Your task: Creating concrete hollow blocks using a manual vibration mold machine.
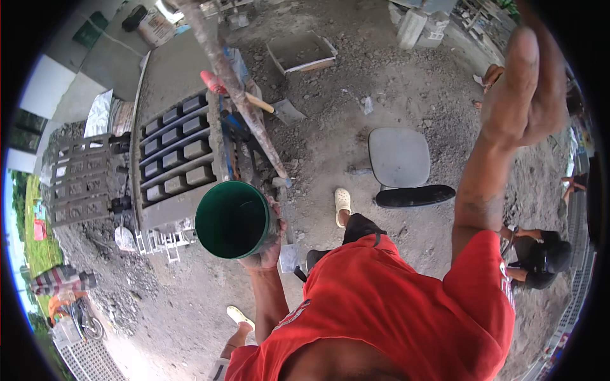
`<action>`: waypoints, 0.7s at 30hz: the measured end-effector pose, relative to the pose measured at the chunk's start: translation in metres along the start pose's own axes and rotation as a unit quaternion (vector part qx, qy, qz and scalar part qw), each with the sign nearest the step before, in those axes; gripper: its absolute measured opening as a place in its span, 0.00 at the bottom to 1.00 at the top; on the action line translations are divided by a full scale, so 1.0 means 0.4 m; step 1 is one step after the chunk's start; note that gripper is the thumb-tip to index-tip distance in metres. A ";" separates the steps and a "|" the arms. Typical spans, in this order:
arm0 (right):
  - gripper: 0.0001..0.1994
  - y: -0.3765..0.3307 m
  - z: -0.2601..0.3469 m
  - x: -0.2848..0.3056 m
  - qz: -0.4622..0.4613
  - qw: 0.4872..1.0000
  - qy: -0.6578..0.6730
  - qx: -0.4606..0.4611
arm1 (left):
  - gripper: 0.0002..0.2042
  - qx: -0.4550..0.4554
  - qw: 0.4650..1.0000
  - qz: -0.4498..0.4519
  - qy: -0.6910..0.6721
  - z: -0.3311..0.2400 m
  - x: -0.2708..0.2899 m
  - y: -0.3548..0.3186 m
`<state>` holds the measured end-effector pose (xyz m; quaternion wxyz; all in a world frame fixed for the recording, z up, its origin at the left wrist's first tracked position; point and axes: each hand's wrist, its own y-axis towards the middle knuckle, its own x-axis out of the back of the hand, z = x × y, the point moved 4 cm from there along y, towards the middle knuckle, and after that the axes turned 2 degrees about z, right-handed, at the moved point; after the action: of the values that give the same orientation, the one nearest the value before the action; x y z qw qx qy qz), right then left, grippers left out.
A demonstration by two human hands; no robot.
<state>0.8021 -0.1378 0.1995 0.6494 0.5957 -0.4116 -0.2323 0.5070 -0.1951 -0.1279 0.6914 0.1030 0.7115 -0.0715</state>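
My left hand [273, 246] is closed round the side of a dark green plastic bucket [232, 222], its open mouth facing up and its inside dark. Just beyond the bucket is a block-making machine with a grey mould [175, 152], where several rectangular blocks or cores sit in rows. My right hand [526, 89] is raised high on the right, away from the machine. Its fingers are stretched out and hold nothing; part of that hand is blurred.
A mottled pole [244, 108] slants beside the mould, near a small shovel [289, 112]. A grey chair [400, 159] stands right of centre. A shallow box [302, 54] lies farther off. At far right a person [540, 257] is crouched low. Gravel [114, 273] is heaped at left.
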 end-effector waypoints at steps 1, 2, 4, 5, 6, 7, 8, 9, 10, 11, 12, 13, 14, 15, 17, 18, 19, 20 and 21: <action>0.21 -0.136 -0.057 -0.052 -0.059 0.981 0.155 -0.099 | 0.39 0.052 0.999 0.009 -0.005 0.054 0.026 0.106; 0.23 -0.258 -0.093 -0.069 0.046 0.982 0.069 -0.171 | 0.38 0.070 0.996 -0.009 -0.054 0.114 0.037 0.183; 0.27 -0.484 -0.182 -0.087 0.163 0.941 -0.013 -0.296 | 0.37 0.160 0.981 -0.010 -0.111 0.293 0.036 0.384; 0.30 -0.543 -0.225 -0.105 0.233 0.916 -0.014 -0.327 | 0.36 0.207 0.972 -0.003 -0.113 0.351 0.020 0.462; 0.30 -0.594 -0.275 -0.113 0.246 0.906 -0.007 -0.345 | 0.38 0.236 0.960 -0.019 -0.149 0.413 0.009 0.535; 0.31 -0.627 -0.328 -0.103 0.261 0.892 -0.039 -0.367 | 0.40 0.266 0.946 -0.051 -0.177 0.459 -0.003 0.586; 0.33 -0.646 -0.374 -0.099 0.244 0.885 -0.069 -0.390 | 0.41 0.298 0.941 -0.059 -0.152 0.492 -0.020 0.637; 0.34 -0.629 -0.404 -0.098 0.186 0.897 -0.084 -0.391 | 0.42 0.310 0.940 -0.055 -0.132 0.530 -0.027 0.706; 0.34 -0.573 -0.406 -0.092 0.135 0.902 -0.066 -0.405 | 0.42 0.355 0.926 -0.027 -0.125 0.560 -0.036 0.758; 0.34 -0.508 -0.401 -0.100 0.090 0.907 -0.026 -0.410 | 0.41 0.377 0.919 -0.003 -0.118 0.576 -0.046 0.796; 0.34 -0.471 -0.398 -0.100 0.095 0.923 -0.030 -0.373 | 0.41 0.408 0.907 0.000 -0.103 0.613 -0.060 0.834; 0.34 -0.457 -0.407 -0.110 0.101 0.937 -0.030 -0.334 | 0.41 0.438 0.894 -0.007 -0.095 0.657 -0.062 0.864; 0.34 -0.461 -0.434 -0.126 0.091 0.933 -0.060 -0.343 | 0.41 0.458 0.885 -0.013 -0.081 0.679 -0.064 0.902; 0.33 -0.477 -0.471 -0.151 0.085 0.934 -0.074 -0.339 | 0.41 0.473 0.878 -0.016 -0.068 0.695 -0.063 0.950; 0.32 -0.497 -0.537 -0.197 0.060 0.931 -0.100 -0.345 | 0.41 0.501 0.864 -0.025 -0.046 0.716 -0.057 1.050; 0.32 -0.515 -0.566 -0.197 0.020 0.924 -0.118 -0.364 | 0.41 0.512 0.858 -0.032 -0.039 0.729 -0.054 1.090; 0.32 -0.527 -0.583 -0.200 -0.022 0.914 -0.134 -0.381 | 0.41 0.521 0.852 -0.040 -0.033 0.744 -0.051 1.121; 0.28 -0.538 -0.590 -0.207 -0.064 0.906 -0.165 -0.386 | 0.41 0.529 0.847 -0.047 -0.028 0.751 -0.049 1.154; 0.28 -0.553 -0.598 -0.211 -0.069 0.902 -0.175 -0.387 | 0.41 0.535 0.843 -0.052 -0.025 0.764 -0.046 1.185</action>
<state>0.9913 0.0281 -0.0239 0.7288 0.2738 -0.3541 -0.5182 0.9202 0.1886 -0.1007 0.5416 0.4178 0.5498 -0.4794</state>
